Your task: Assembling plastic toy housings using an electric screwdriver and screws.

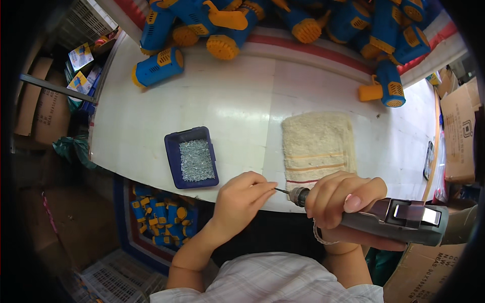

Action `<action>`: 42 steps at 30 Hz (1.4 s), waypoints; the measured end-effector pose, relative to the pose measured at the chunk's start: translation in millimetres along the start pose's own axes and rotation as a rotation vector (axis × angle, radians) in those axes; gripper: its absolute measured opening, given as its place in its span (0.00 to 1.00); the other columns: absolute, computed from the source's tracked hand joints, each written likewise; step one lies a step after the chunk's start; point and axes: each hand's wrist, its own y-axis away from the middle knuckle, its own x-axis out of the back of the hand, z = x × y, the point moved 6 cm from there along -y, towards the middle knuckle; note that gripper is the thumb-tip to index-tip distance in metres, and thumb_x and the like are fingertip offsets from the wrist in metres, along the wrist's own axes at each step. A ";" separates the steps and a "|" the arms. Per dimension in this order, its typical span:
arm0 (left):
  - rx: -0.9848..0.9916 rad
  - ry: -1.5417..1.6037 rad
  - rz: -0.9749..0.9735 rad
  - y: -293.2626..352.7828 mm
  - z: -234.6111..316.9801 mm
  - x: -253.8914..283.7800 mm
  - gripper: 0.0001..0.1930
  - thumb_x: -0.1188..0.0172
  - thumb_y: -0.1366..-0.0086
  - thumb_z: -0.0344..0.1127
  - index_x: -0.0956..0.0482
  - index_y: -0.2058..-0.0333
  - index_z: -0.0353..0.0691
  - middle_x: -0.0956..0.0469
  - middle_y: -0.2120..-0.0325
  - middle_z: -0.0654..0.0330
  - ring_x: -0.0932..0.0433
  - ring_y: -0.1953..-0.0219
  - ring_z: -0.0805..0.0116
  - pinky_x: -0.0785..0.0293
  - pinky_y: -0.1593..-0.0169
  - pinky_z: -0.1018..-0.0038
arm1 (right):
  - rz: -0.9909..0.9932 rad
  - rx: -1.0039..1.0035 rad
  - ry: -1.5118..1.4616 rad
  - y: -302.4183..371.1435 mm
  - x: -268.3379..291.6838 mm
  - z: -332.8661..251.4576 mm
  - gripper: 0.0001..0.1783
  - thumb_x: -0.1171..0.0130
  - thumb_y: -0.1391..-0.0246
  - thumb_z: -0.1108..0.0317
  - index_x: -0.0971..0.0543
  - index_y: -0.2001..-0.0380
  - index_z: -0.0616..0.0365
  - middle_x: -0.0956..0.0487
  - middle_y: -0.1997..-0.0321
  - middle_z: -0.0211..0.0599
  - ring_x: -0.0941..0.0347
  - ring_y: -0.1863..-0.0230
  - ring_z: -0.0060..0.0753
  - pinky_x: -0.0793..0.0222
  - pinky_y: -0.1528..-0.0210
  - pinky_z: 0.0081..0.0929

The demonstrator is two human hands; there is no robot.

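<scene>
Pale plaid fabric, the wearer's shirt (278,278), fills the bottom of my view. Just beyond it I see the right grip (346,199) clamped around a grey power screwdriver (396,222), which sits at the near edge of the white surface (237,111) with its thin dark bit (282,191) pointing left. The left grip (241,197) has thumb and finger together at the bit's tip; whether they pinch a screw is too small for me to tell. Low on my left, a blue-rimmed crate (120,204) holds blue-and-yellow parts (160,211).

Farther in, a dark blue tray (174,160) of silvery screws (197,160) rests left of a beige towel (318,136). At the far side I see blue-and-yellow devices (194,17) heaped together, one separate device (157,68) lying on its side near the heap's left end
</scene>
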 end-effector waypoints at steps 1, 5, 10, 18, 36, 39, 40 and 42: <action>-0.027 -0.008 -0.008 -1.2 4.1 -4.0 0.06 0.38 0.53 0.24 0.21 0.73 0.36 0.27 0.78 0.58 0.28 0.78 0.64 0.32 0.74 0.74 | -0.002 -0.018 0.020 1.1 0.2 -0.3 0.43 0.59 0.61 0.24 0.34 0.68 0.59 0.30 0.85 0.34 0.33 0.87 0.28 0.32 0.83 0.26; -0.046 -0.048 -0.019 -5.7 7.3 -7.5 0.08 0.36 0.56 0.23 0.20 0.72 0.36 0.27 0.78 0.59 0.28 0.78 0.67 0.33 0.76 0.76 | -0.041 -0.047 0.032 -0.5 4.4 -0.9 0.43 0.59 0.61 0.24 0.33 0.68 0.59 0.30 0.85 0.34 0.33 0.87 0.29 0.32 0.83 0.26; -0.129 -0.130 -0.041 -10.6 11.4 -13.7 0.07 0.37 0.55 0.26 0.22 0.74 0.37 0.27 0.78 0.60 0.28 0.76 0.65 0.32 0.73 0.73 | -0.047 -0.017 0.043 2.2 9.3 -2.1 0.44 0.59 0.61 0.24 0.33 0.67 0.60 0.30 0.85 0.34 0.33 0.86 0.29 0.32 0.83 0.26; -0.165 -0.162 -0.058 -20.3 14.0 -16.5 0.05 0.38 0.54 0.29 0.24 0.77 0.37 0.28 0.78 0.62 0.29 0.76 0.63 0.33 0.72 0.71 | -0.093 -0.071 0.097 -3.7 14.6 -1.1 0.45 0.59 0.63 0.23 0.32 0.69 0.61 0.32 0.86 0.32 0.33 0.86 0.29 0.34 0.84 0.25; -0.425 -1.176 0.350 -236.7 -57.9 69.5 0.30 0.37 0.56 0.28 0.34 0.51 0.35 0.33 0.52 0.53 0.37 0.46 0.56 0.50 0.39 0.58 | 0.332 0.121 0.211 13.6 54.6 -31.1 0.46 0.62 0.66 0.20 0.36 0.71 0.59 0.36 0.90 0.30 0.38 0.91 0.25 0.40 0.89 0.21; -0.435 -1.148 0.159 -250.0 -64.4 74.3 0.22 0.38 0.54 0.36 0.32 0.60 0.34 0.29 0.61 0.52 0.34 0.50 0.56 0.51 0.38 0.60 | 0.311 0.137 0.086 20.4 62.4 -34.5 0.50 0.56 0.70 0.21 0.34 0.66 0.65 0.32 0.85 0.35 0.37 0.85 0.27 0.38 0.83 0.24; -0.438 -1.126 0.140 -244.7 -53.5 66.3 0.22 0.38 0.54 0.36 0.32 0.60 0.34 0.29 0.61 0.52 0.34 0.50 0.56 0.51 0.38 0.60 | 0.308 0.130 0.087 22.6 66.2 -34.6 0.51 0.56 0.72 0.21 0.34 0.65 0.64 0.32 0.84 0.35 0.38 0.85 0.27 0.38 0.82 0.24; -0.594 -0.884 0.364 -210.4 -11.2 68.7 0.22 0.37 0.54 0.40 0.31 0.64 0.33 0.28 0.68 0.49 0.30 0.57 0.56 0.40 0.45 0.63 | 0.397 0.119 0.241 21.2 66.0 -35.3 0.48 0.62 0.68 0.19 0.36 0.70 0.60 0.35 0.89 0.30 0.38 0.90 0.25 0.40 0.88 0.21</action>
